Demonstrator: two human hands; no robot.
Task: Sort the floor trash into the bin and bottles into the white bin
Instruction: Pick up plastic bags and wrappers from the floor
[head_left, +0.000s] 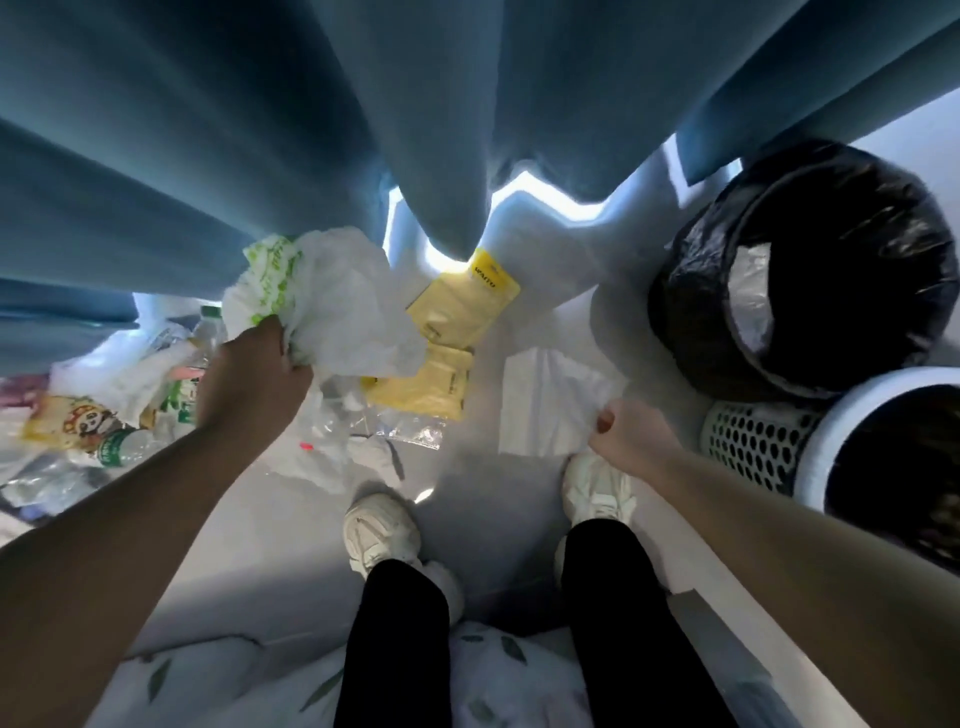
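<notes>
My left hand (254, 376) is closed around a crumpled white plastic bag with green print (322, 306), lifted above the floor litter. A white sheet of paper or tissue (550, 410) is gripped at its corner by my right hand (631, 441), just left of the bins. A bin lined with a black bag (810, 265) stands at the right, and the white perforated bin (763, 447) sits just in front of it. Clear plastic bottles (210, 332) (124, 447) lie in the pile at the left. Two yellow packets (462, 301) (421, 389) rest on the floor in the middle.
Blue curtains (208, 130) hang across the back, their hems reaching the floor. A snack wrapper with a cartoon figure (72, 421) and clear plastic film (332, 431) lie among the litter. My two white shoes (379, 530) (597, 488) stand on the pale floor, a leaf-print fabric below.
</notes>
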